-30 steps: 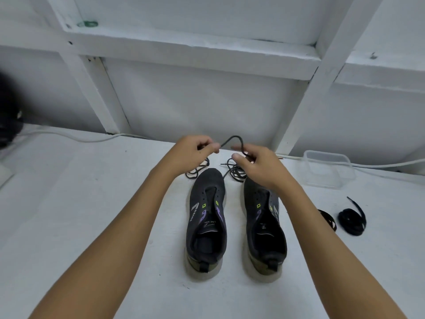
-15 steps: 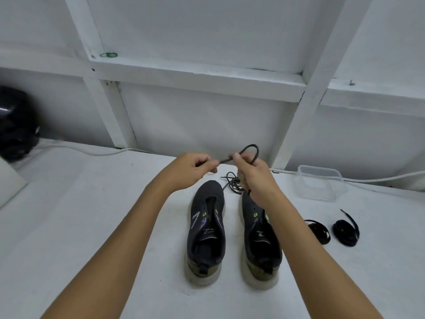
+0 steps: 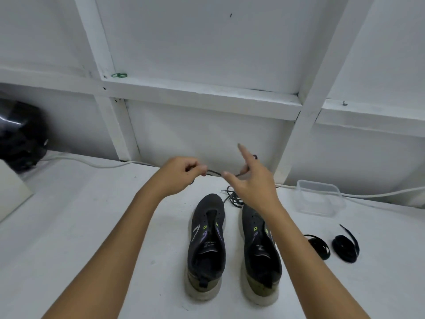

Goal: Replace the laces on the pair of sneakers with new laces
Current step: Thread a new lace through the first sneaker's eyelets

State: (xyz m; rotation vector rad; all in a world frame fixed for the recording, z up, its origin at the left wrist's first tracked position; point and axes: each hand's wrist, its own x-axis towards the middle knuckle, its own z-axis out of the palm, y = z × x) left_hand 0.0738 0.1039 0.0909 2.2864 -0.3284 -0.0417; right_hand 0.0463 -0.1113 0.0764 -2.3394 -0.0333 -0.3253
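Two dark lace-less sneakers, the left sneaker (image 3: 205, 240) and the right sneaker (image 3: 259, 245), stand side by side on the white table (image 3: 92, 226), toes pointing away from me. Above their toes my left hand (image 3: 181, 173) pinches a thin dark lace (image 3: 215, 173) between thumb and fingers. The lace runs over to my right hand (image 3: 253, 183), whose index finger and thumb are stretched out; a finger behind them curls on the lace, and a bit of lace shows past the fingers. The rest of this lace lies tangled (image 3: 234, 199) at the toes.
Two coiled black laces, one coil (image 3: 318, 246) beside another coil (image 3: 345, 248), lie right of the sneakers. A clear plastic container (image 3: 319, 199) stands behind them. A white cable (image 3: 92, 163) runs along the wall. A black object (image 3: 20, 134) sits far left.
My view tilted up. My right hand spread its index finger and thumb and moved a little right, stretching the lace between both hands. My left hand kept its pinch.
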